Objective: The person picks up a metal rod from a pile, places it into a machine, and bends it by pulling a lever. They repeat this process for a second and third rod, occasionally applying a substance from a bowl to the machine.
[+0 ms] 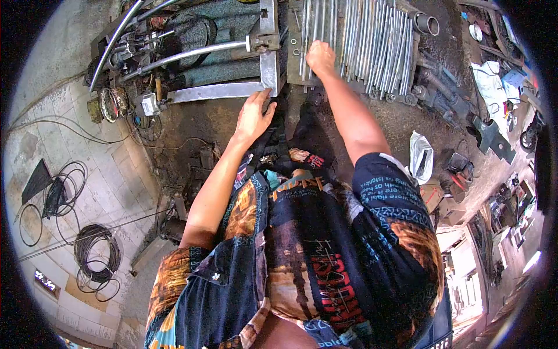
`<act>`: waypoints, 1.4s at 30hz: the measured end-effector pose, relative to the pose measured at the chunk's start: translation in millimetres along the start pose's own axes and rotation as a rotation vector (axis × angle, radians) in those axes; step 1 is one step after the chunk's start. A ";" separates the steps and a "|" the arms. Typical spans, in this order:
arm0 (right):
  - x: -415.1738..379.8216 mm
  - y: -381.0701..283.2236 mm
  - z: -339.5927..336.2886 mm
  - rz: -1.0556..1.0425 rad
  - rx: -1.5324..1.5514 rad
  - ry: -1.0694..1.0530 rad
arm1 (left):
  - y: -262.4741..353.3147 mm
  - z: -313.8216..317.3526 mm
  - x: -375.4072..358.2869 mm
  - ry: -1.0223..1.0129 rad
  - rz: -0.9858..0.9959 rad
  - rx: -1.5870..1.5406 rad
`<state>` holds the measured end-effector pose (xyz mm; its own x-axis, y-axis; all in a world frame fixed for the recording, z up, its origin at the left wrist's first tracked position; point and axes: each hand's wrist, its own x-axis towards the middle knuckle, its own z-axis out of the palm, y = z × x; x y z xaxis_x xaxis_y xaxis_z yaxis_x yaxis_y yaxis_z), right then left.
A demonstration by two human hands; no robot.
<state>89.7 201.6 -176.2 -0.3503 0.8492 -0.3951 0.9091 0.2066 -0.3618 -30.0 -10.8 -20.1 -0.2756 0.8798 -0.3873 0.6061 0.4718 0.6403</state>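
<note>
My left hand [256,116] rests with its fingers stretched out at the near corner of a flat metal frame [215,91], fingertips touching its edge. Above that corner, a long curved metal rod [192,54] ends at a metal block [264,42] on the frame. My right hand [321,57] is closed in a fist over the left end of a row of straight metal rods [378,46]. Its fingers curl underneath, so whatever they hold is hidden. Two small metal rings [294,51] lie just left of this hand.
A short pipe piece [427,24] sits beyond the rods' right end. Metal parts [439,87] and a white bag [421,157] lie to the right. Coiled cable [96,253] is on the tiled floor at left, with loose wires [64,131] nearby.
</note>
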 end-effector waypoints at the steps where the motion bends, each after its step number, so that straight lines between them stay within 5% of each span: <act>1: -8.7 1.0 4.2 -0.008 0.000 -0.041 | -1.1 2.1 -0.9 0.007 0.009 0.004; 13: -47.4 11.3 9.0 0.008 0.275 0.240 | 7.6 5.8 5.3 0.005 0.041 0.041; 15: -37.7 9.9 2.0 0.150 0.204 0.314 | 6.2 6.3 3.6 0.001 0.029 0.039; 19: -17.6 13.2 -5.4 0.138 0.129 0.102 | 5.6 7.6 0.9 0.002 0.035 0.026; 31: -42.1 10.4 9.2 0.170 0.203 -0.072 | -0.7 15.0 -4.6 0.013 0.035 0.029; 37: -54.4 30.3 39.8 -0.001 0.294 0.210 | 8.9 12.8 0.9 -0.025 0.023 0.045; 39: -49.8 47.4 53.7 -0.198 0.393 0.322 | 9.9 12.0 1.7 -0.016 0.040 0.055; 42: -42.3 36.6 9.3 -0.056 0.335 0.309 | 11.2 15.1 5.4 -0.036 0.036 0.049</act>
<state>135.7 168.6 -180.6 -0.2667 0.9569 -0.1150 0.7497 0.1310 -0.6486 -13.4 -1.6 -25.0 -0.2264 0.8929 -0.3893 0.6514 0.4359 0.6210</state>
